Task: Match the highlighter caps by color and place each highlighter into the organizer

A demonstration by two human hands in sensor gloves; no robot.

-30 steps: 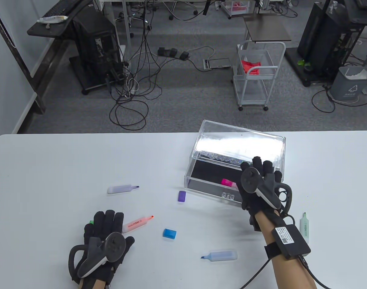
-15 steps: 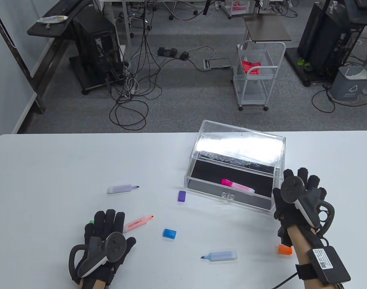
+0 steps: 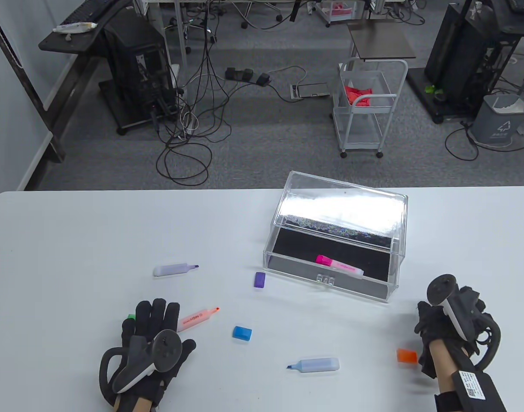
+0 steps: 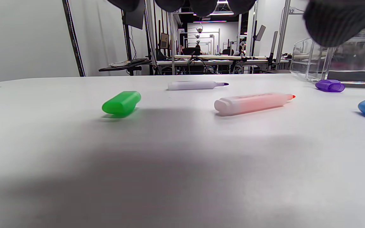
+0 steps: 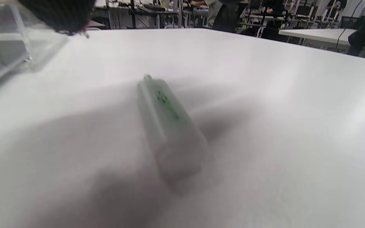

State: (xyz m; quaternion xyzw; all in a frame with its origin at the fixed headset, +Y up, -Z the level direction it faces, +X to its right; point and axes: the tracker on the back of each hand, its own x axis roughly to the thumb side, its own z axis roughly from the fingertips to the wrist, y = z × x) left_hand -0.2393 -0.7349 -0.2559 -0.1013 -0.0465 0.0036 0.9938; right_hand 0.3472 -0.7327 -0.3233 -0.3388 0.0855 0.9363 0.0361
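The right hand [image 3: 449,326] has pulled back from the organizer [image 3: 330,281] to the table's 4 o'clock, over the green highlighter [image 5: 169,126]; its finger state I cannot tell. The capped pink highlighter [image 3: 339,265] lies inside, so green looks next. The left hand [image 3: 152,339] rests flat, fingers straight, by the green cap [image 4: 121,102] at 7 o'clock.

green highlighter [image 5: 166,126] blurred — right hand [image 3: 453,326] hides it in table view.
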